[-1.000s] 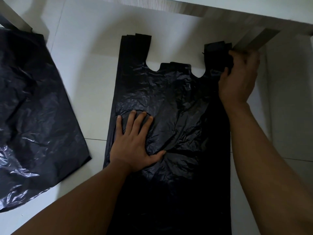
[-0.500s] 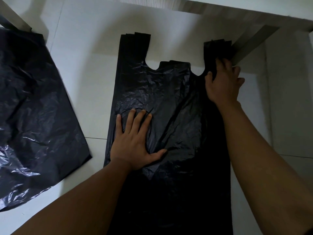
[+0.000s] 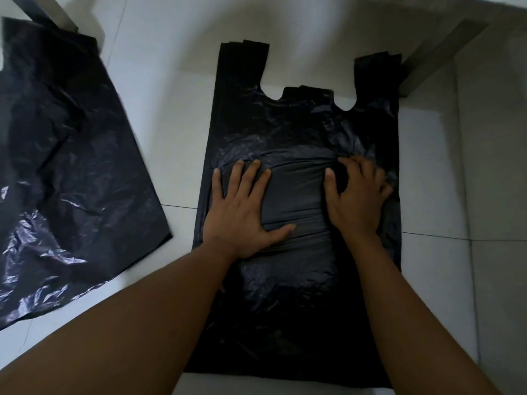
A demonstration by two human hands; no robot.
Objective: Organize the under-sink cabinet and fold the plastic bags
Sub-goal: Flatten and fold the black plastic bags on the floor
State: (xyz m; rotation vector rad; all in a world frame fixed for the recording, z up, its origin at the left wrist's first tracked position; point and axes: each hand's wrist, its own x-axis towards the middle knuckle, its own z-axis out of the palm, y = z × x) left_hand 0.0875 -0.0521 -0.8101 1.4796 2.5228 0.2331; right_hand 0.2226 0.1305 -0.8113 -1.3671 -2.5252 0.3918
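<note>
Bag: black plastic bag [image 3: 296,132] spread flat mid-floor, both handle strips toward the far edge of the floor [image 3: 176,109].
Left hand: left hand [image 3: 242,206] palm down, fingers straight and spread, pressing the bag's middle, probably to pin it and push out air.
Right hand: right hand [image 3: 356,201] just beside, fingers bent into bunched film; gripping or only pressing, cannot tell.
Texture: thin, glossy, crinkled; pulled smooth between the hands.
Left edge: second black bag [image 3: 71,166], rumpled, well apart.

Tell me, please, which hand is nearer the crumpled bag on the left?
Left. The left hand presses the flat bag near its left edge, toward the crumpled bag; the right hand rests on its right half, farther away.
</note>
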